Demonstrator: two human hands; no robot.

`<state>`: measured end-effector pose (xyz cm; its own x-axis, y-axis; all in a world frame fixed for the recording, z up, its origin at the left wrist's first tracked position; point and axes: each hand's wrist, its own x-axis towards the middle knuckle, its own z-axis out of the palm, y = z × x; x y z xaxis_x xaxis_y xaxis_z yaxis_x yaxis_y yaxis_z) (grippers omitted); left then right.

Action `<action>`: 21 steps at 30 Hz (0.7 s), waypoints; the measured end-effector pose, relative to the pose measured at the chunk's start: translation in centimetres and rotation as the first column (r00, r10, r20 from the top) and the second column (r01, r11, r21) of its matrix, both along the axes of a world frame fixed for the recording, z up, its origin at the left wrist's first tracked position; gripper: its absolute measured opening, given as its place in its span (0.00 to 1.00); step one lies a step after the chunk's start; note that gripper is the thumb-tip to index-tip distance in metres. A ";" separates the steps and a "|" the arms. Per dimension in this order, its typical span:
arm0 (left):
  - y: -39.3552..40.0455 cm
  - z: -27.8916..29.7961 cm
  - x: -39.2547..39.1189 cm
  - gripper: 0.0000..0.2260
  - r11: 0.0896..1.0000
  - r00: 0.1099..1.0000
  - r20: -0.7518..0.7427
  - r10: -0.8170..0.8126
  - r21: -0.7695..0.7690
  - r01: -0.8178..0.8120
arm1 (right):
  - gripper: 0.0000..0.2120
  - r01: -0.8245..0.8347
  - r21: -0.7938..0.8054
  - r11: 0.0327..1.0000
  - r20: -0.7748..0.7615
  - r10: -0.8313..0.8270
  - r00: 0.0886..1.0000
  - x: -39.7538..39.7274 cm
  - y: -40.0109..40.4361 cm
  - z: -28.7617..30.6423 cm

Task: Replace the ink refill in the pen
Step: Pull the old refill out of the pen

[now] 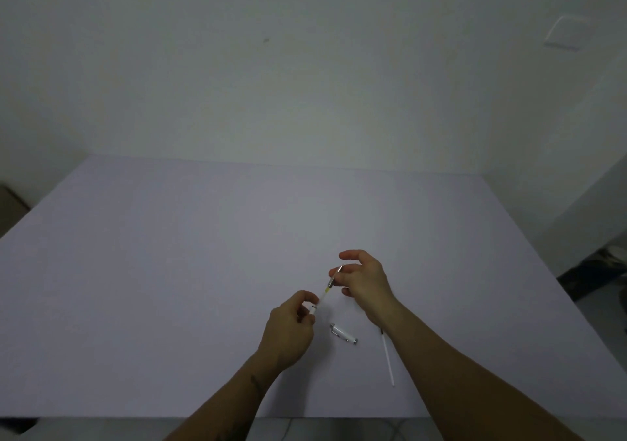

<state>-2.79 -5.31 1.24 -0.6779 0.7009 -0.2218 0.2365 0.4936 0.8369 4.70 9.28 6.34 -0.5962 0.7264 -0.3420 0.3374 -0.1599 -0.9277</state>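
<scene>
My left hand (291,325) pinches a small white pen barrel piece (314,307) above the pale table (169,288). A thin refill (329,284) with a yellowish band and a metal tip sticks up and to the right out of that piece. My right hand (364,279) holds the refill near its tip between thumb and fingers. On the table between my forearms lies the white upper pen part with a clip (343,333). A second long white refill (388,359) lies beside my right forearm, its upper end hidden under the wrist.
The table's front edge runs along the bottom of the view and its far edge meets a plain wall. Dark objects (597,271) sit on the floor at the right. A brown box corner (10,203) shows at the far left.
</scene>
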 end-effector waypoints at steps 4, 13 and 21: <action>0.4 0.2 0.2 0.11 1.000 1.000 -0.006 -0.004 0.005 0.004 | 0.17 -0.008 0.045 0.999 0.003 0.008 1.000 -0.2 0.3 -0.2; 0.8 0.0 0.9 0.10 0.997 0.999 0.029 0.041 0.062 -0.042 | 0.18 0.015 0.007 1.000 -0.023 -0.015 1.000 0.5 0.7 -0.9; -0.5 -0.7 0.6 0.07 0.987 0.984 0.094 0.154 0.029 -0.158 | 0.16 0.106 -0.039 0.994 -0.058 -0.108 0.993 0.4 2.7 -0.7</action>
